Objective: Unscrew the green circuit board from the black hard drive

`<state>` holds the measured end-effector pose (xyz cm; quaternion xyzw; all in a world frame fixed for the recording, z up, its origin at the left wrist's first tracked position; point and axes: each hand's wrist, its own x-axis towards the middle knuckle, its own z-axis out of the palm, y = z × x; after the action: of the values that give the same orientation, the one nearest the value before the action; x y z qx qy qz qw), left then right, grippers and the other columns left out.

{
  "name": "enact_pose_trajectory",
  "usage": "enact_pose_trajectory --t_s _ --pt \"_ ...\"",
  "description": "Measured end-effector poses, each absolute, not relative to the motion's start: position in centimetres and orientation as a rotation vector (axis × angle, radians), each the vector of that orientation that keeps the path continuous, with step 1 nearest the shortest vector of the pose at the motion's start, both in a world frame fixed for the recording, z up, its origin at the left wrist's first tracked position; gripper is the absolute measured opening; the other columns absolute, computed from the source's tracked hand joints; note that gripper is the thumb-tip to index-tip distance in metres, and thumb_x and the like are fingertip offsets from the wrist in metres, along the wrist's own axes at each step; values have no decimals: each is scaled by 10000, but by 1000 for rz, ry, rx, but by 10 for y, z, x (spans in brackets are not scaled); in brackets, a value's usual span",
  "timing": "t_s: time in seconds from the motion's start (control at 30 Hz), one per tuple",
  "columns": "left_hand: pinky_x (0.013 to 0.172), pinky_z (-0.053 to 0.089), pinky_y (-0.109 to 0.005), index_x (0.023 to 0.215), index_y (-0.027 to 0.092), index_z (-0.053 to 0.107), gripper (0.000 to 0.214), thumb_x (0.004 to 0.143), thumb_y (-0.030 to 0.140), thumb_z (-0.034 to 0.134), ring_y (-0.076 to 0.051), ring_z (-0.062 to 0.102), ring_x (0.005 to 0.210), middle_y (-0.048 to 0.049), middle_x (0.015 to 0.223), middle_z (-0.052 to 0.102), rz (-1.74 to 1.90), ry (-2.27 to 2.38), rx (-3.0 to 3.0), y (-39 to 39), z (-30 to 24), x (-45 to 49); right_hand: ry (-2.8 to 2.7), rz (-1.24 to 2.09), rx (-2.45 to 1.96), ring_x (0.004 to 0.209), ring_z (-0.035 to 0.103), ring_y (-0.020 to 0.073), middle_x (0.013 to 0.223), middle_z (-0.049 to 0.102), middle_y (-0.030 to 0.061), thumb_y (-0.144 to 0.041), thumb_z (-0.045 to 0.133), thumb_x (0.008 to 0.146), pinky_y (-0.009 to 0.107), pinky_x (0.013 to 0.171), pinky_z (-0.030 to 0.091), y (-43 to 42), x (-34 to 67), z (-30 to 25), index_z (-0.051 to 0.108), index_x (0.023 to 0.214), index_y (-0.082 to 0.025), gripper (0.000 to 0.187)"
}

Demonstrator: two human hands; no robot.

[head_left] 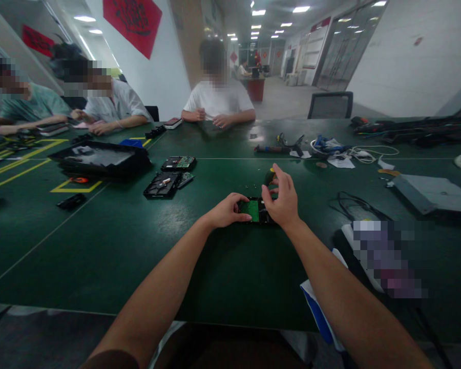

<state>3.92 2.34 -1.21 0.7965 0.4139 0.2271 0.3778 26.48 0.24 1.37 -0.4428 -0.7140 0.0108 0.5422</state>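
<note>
In front of me on the table lies a hard drive (252, 209) with a green circuit board on its upper face. My left hand (230, 210) grips its left end, thumb along the near edge and fingers over the far side. A stubby screwdriver (269, 178), dark handle with a yellow top, stands over the drive's right half. My right hand (283, 200) has thumb and fingers around that handle; its tip is hidden behind the hand. Several tiny screws (251, 186) lie just beyond the drive.
Left of the drive lie an opened hard drive (161, 185), a loose circuit board (186, 179) and another drive (172, 163). A black tray (103, 166) stands farther left. Cables (364, 154) and a grey metal box (438, 193) are at right. Co-workers sit across the table.
</note>
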Motion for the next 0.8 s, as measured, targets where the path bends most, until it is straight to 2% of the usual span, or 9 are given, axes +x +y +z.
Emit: enact_pose_trajectory --t_s 0.1,0.3,0.5,0.67,0.8 --pt "736 534 -349 1335 232 577 699 745 517 823 -175 575 851 -95 1267 522 581 1057 2036 23 -11 39 -1686 17 -1062 996 640 240 1328 529 120 -220 556 938 389 713 668 3 264 13 278 1605 -351 734" --pt "741 531 -349 1336 236 580 684 753 497 823 -171 564 847 -95 1268 516 571 1058 2035 22 -9 39 -1684 21 -1070 915 655 215 1323 506 121 -241 596 929 374 657 657 3 266 14 356 1562 -333 684" --pt "747 534 -354 1343 244 577 684 753 484 826 -178 567 862 -96 1280 516 566 1066 2024 20 -6 40 -1678 41 -1047 1002 657 237 1382 503 119 -209 553 936 393 722 672 2 265 14 318 1579 -352 699" --pt "740 533 -350 1336 227 587 683 753 489 825 -173 564 849 -101 1274 518 581 1054 2046 20 -8 39 -1654 26 -1081 938 639 219 1305 519 127 -252 609 923 357 659 654 3 265 14 354 1555 -304 683" --pt "731 531 -345 1323 214 591 672 751 478 827 -167 568 830 -97 1240 526 603 1051 2051 21 -10 39 -1681 19 -1078 943 631 220 1279 528 118 -259 616 924 360 685 649 2 265 15 380 1534 -300 655"
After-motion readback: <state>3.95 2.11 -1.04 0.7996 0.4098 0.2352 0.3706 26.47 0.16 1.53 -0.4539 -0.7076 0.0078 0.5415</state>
